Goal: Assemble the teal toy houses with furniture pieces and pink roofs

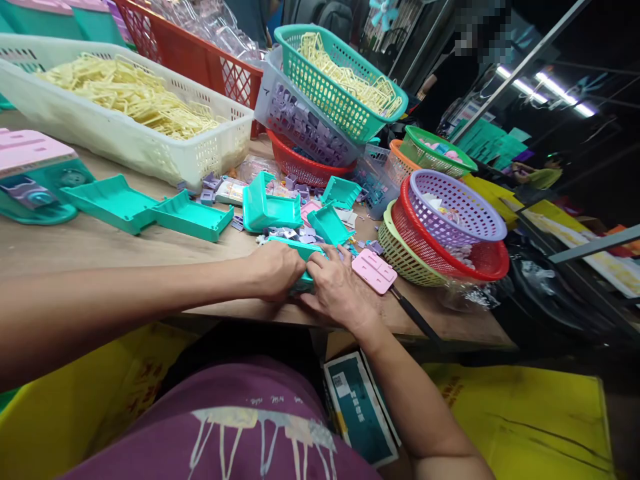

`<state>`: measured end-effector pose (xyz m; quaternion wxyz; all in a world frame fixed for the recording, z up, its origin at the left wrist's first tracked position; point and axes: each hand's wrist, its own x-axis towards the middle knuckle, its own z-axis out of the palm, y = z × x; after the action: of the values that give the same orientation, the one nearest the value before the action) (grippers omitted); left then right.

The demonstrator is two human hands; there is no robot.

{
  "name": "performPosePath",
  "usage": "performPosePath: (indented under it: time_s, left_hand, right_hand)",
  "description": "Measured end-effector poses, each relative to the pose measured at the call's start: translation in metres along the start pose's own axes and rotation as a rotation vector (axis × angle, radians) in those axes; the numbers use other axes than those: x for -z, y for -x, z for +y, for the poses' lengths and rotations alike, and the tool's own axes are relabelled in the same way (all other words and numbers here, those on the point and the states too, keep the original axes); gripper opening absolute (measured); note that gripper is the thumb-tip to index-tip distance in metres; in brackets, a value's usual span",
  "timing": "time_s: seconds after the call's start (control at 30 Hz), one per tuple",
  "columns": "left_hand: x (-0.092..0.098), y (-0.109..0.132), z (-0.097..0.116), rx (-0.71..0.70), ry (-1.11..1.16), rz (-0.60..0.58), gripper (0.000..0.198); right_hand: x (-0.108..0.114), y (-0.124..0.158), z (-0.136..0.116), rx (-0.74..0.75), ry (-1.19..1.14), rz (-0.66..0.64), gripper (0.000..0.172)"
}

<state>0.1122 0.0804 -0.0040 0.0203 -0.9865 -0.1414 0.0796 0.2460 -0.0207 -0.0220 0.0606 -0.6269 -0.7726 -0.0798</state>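
At the table's front edge, both hands are on a teal plastic tray piece [297, 247], which they partly cover. My left hand [280, 270] is closed in a fist at its left side. My right hand [339, 283] curls its fingers over the right side, close against the left. Just right of it lie a pink plastic plate [374, 271] and a tool with a black handle [414, 313]; the plate hides the tool's tip. Beyond the hands are a teal tray piece [329, 224], an upright teal part [270, 205] and small purple parts [300, 233].
Two teal trays [193, 215] lie left, beside a pink-and-teal assembly [37, 177]. A white basket [215, 150] of pale yellow frames stands behind. Stacked baskets rise at the back, including a green one [345, 100]; a purple basket [455, 207] tops another stack at right.
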Motion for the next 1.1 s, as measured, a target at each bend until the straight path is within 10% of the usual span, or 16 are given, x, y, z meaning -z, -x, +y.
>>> performPosePath:
  time_s: [0.33,0.47,0.6,0.83,1.1]
  left_hand:
    - [0.004,0.001,-0.012,-0.103,0.036,0.062,0.028]
    - [0.003,0.026,-0.025,-0.247,0.223,0.433,0.057]
    - [-0.024,0.047,-0.031,-0.033,0.490,0.713,0.098]
    - [-0.059,0.035,-0.018,0.184,0.862,0.468,0.112]
    - [-0.063,0.028,-0.011,0.188,0.860,0.584,0.084]
  right_hand:
    - [-0.005,-0.002,0.011,-0.024,-0.075,0.011,0.039]
    - [-0.015,0.006,0.017,-0.074,-0.293,0.135,0.045]
    - [-0.030,0.015,0.019,-0.147,-0.536,0.220,0.042]
    - [-0.030,0.025,0.019,-0.164,-0.520,0.213,0.037]
    - [-0.020,0.022,0.003,-0.168,-0.335,0.299,0.036]
